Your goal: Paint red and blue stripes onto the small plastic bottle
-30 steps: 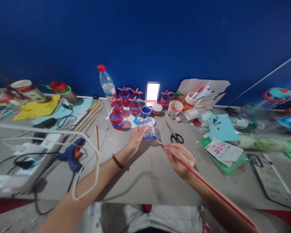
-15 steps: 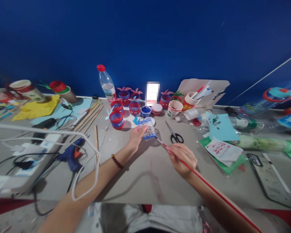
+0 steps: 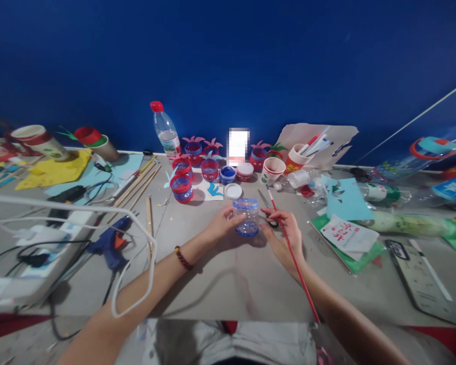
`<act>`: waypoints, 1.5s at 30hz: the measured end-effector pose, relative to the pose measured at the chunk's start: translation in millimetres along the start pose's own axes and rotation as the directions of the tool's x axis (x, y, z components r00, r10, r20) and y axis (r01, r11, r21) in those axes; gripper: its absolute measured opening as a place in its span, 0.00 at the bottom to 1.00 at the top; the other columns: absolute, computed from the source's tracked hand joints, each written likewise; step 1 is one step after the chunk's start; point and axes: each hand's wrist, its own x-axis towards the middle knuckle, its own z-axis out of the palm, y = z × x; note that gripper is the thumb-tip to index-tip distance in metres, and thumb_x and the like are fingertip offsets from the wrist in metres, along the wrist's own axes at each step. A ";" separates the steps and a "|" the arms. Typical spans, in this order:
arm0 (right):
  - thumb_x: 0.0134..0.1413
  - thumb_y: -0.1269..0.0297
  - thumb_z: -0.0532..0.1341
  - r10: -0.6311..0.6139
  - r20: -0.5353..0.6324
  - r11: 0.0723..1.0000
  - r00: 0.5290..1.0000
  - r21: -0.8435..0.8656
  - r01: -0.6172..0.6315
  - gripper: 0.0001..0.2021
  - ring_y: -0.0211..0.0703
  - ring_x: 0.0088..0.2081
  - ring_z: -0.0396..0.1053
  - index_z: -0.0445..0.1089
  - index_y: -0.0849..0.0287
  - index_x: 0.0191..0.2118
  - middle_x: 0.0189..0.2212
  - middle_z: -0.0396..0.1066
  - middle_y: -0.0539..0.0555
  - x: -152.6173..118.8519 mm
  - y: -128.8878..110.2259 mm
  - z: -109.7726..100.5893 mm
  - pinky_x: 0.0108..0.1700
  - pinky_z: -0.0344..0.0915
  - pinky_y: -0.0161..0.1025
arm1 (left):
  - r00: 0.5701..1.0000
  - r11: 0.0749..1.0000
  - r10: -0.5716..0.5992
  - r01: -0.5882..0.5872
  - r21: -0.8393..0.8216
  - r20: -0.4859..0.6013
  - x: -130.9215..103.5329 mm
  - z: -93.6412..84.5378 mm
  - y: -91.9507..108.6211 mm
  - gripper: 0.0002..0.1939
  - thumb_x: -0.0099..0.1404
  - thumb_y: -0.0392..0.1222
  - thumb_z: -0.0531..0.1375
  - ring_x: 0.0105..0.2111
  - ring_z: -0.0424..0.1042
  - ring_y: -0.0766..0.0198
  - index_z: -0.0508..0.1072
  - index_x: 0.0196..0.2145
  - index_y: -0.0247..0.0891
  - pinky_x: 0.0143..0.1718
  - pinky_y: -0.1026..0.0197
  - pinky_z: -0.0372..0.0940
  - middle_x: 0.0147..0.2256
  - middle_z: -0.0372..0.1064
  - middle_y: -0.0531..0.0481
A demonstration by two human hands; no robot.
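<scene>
A clear plastic bottle section (image 3: 246, 217) with blue paint along its top and bottom rims stands upright in my left hand (image 3: 228, 222), whose fingers are closed on its left side. Across my right hand (image 3: 287, 238) lies a long red-handled paintbrush (image 3: 293, 248), its bristle end pointing up and away. My right fingertips are close to the section's right side; whether they touch it I cannot tell. Just beyond that hand are scissors (image 3: 266, 198), partly hidden. Behind the section sit a white lid (image 3: 233, 191) and a jar of blue paint (image 3: 228, 174).
Several red-and-blue painted cups (image 3: 182, 188) stand beside a red-capped bottle (image 3: 167, 133). At left are a glue gun (image 3: 116, 241), a power strip (image 3: 57, 263), and a white cable (image 3: 152, 263) looping over my left forearm. A phone (image 3: 418, 281) lies at right.
The bottle section has turned from lying tilted to upright and come nearer. My right hand has drawn in beside it, and the brush tip has swung up, away from the painted rim.
</scene>
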 end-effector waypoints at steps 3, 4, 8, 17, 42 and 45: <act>0.54 0.63 0.68 0.064 0.019 0.996 0.998 0.053 -0.065 0.15 0.44 0.42 0.77 0.64 0.54 0.43 0.47 0.78 0.60 1.0 5.4 1.4 0.42 0.73 0.41 | 0.998 1.000 0.016 -0.017 0.020 0.064 -4.4 2.6 -0.2 0.32 0.45 0.59 0.75 0.45 0.76 0.47 0.81 0.44 0.39 0.46 0.50 0.70 0.46 0.78 0.37; 0.54 0.62 0.68 0.079 0.022 0.995 0.997 0.059 -0.080 0.15 0.42 0.40 0.77 0.64 0.54 0.43 0.47 0.78 0.59 1.3 6.4 2.1 0.41 0.73 0.40 | 0.997 0.999 0.013 -0.016 0.035 0.072 -4.8 2.3 -0.4 0.32 0.45 0.60 0.74 0.46 0.76 0.47 0.81 0.45 0.39 0.47 0.50 0.70 0.47 0.77 0.37; 0.53 0.59 0.69 0.131 0.025 0.987 0.991 0.094 -0.133 0.15 0.40 0.35 0.73 0.64 0.53 0.42 0.44 0.79 0.58 2.1 7.6 4.4 0.36 0.70 0.38 | 0.996 0.991 0.020 -0.030 0.133 0.082 -2.8 -2.0 -3.1 0.32 0.45 0.62 0.74 0.49 0.74 0.45 0.82 0.44 0.39 0.51 0.49 0.68 0.49 0.76 0.35; 0.50 0.58 0.70 0.224 0.094 0.966 0.970 0.112 -0.234 0.17 0.46 0.40 0.76 0.65 0.53 0.43 0.44 0.78 0.56 0.3 12.1 3.6 0.41 0.69 0.42 | 0.996 0.991 0.067 -0.073 0.110 0.057 0.2 -2.4 -15.0 0.31 0.42 0.49 0.78 0.52 0.72 0.46 0.78 0.45 0.41 0.58 0.44 0.62 0.47 0.76 0.41; 0.56 0.81 0.56 -0.458 0.024 0.887 0.889 -0.051 0.458 0.21 0.47 0.44 0.74 0.71 0.59 0.54 0.42 0.75 0.59 -9.0 -15.1 -3.4 0.46 0.74 0.45 | 0.964 0.990 -0.044 0.005 -0.144 -0.264 19.2 -24.5 -3.9 0.22 0.51 0.54 0.73 0.40 0.77 0.56 0.80 0.36 0.33 0.51 0.53 0.66 0.37 0.80 0.43; 0.55 0.81 0.56 -0.493 0.057 0.866 0.868 -0.058 0.496 0.20 0.47 0.42 0.75 0.72 0.59 0.51 0.40 0.76 0.59 -10.3 -18.8 -2.8 0.44 0.75 0.44 | 0.962 0.985 -0.053 0.006 -0.171 -0.269 19.4 -24.6 -1.7 0.22 0.50 0.53 0.74 0.39 0.77 0.58 0.80 0.35 0.33 0.51 0.54 0.66 0.37 0.80 0.43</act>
